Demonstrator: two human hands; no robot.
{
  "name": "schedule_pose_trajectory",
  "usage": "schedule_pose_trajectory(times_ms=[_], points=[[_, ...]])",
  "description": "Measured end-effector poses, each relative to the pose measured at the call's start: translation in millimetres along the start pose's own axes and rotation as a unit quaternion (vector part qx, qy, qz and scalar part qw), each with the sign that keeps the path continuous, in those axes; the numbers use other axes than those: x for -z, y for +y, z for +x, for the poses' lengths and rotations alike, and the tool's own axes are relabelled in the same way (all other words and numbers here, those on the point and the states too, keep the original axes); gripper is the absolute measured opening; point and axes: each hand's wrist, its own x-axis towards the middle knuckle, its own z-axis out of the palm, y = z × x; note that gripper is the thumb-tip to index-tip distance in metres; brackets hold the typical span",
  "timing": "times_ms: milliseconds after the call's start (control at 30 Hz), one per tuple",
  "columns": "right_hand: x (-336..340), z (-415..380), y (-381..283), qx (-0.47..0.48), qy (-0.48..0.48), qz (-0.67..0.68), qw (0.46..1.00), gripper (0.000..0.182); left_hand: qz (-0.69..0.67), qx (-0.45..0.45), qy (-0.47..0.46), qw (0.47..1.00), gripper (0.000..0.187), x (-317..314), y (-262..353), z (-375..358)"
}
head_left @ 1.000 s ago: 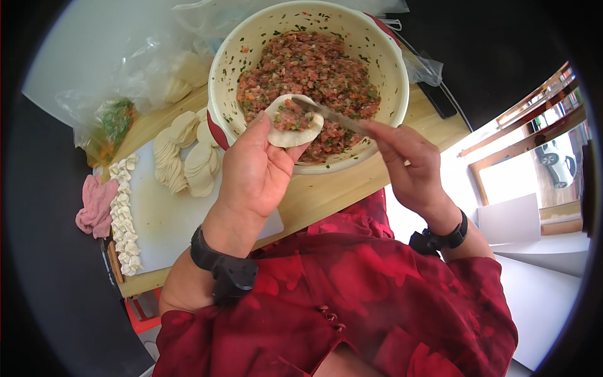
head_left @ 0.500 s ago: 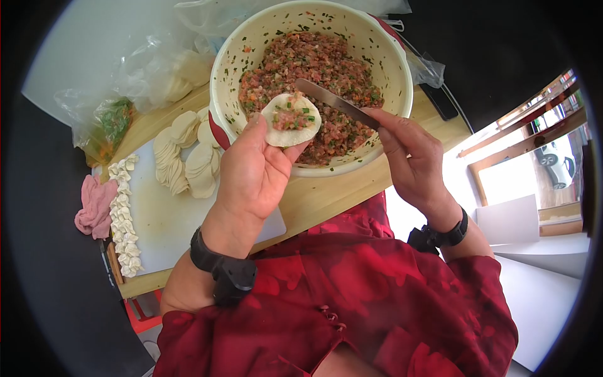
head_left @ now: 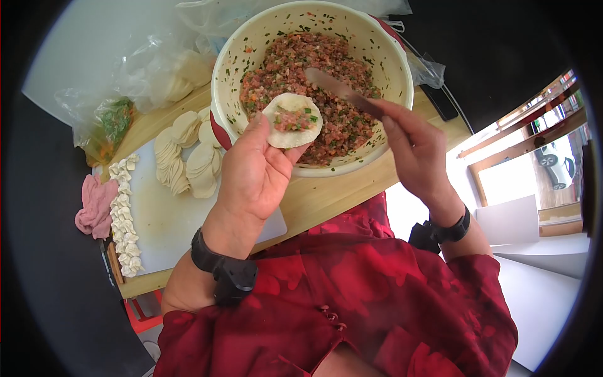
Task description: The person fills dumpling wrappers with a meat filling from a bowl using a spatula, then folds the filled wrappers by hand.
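My left hand (head_left: 256, 173) holds a round dumpling wrapper (head_left: 286, 139) at the near edge of the bowl. On the wrapper lies a small heap of meat filling (head_left: 294, 120) with green bits. My right hand (head_left: 416, 146) grips a flat metal spreader (head_left: 342, 91), slightly blurred, its blade over the bowl and apart from the wrapper. The large cream bowl (head_left: 227, 75) holds a mass of minced filling (head_left: 308, 60) with chopped greens and orange bits; specks of it cling to the bowl's wall.
Stacked wrappers (head_left: 202, 169) sit on a white cutting board (head_left: 154, 217), with a row of folded dumplings (head_left: 124, 220) along its left edge. A pink cloth (head_left: 95, 206) and plastic bags (head_left: 113, 122) are at the left. A dark phone (head_left: 441, 103) lies right of the bowl.
The spreader has drawn away from the wrapper, up and to the right, with my right hand. My left hand and the filled wrapper have barely moved.
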Motion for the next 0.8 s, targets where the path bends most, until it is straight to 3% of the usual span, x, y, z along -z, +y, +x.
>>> schedule_pose_trajectory(times_ms=[133,167,267,400,467,667,733,767,800], points=[[0.0,-6.1,-18.8,0.051,-0.071,-0.019,0.996,0.024,-0.025,0.012,-0.02,0.999,0.039,-0.3,-0.1,0.4],[2.9,-5.9,-22.6,0.026,-0.111,-0.041,0.993,0.023,-0.037,0.015,-0.022,0.999,0.039,-1.3,-0.1,-0.3],[-4.5,-10.3,-4.5,0.003,-0.033,0.067,0.997,0.022,-0.033,0.009,-0.018,0.999,0.04,0.5,-1.0,-0.2],[5.6,-10.0,-17.5,0.034,-0.059,0.093,0.993,0.021,-0.028,-0.002,-0.037,0.999,0.039,2.7,0.0,0.2],[5.6,-8.3,-22.0,-0.026,-0.13,0.045,0.99,0.021,-0.039,0.014,-0.016,0.999,0.039,-0.3,-0.5,-0.6],[15.1,-6.7,-17.6,-0.126,-0.086,0.139,0.979,0.02,-0.041,-0.009,-0.018,0.999,0.037,6.3,3.3,-1.0],[16.7,-4.7,-17.5,-0.004,-0.035,-0.071,0.997,0.019,-0.04,-0.012,-0.011,0.999,0.039,3.7,3.6,-3.6],[19.8,-3.1,-18.9,-0.004,-0.035,-0.071,0.997,0.019,-0.038,-0.015,-0.003,0.999,0.041,2.5,3.8,-4.9],[24.2,-0.8,-21.7,0.042,-0.069,-0.178,0.981,0.019,-0.038,-0.015,-0.004,0.999,0.041,1.9,4.4,-5.8]])
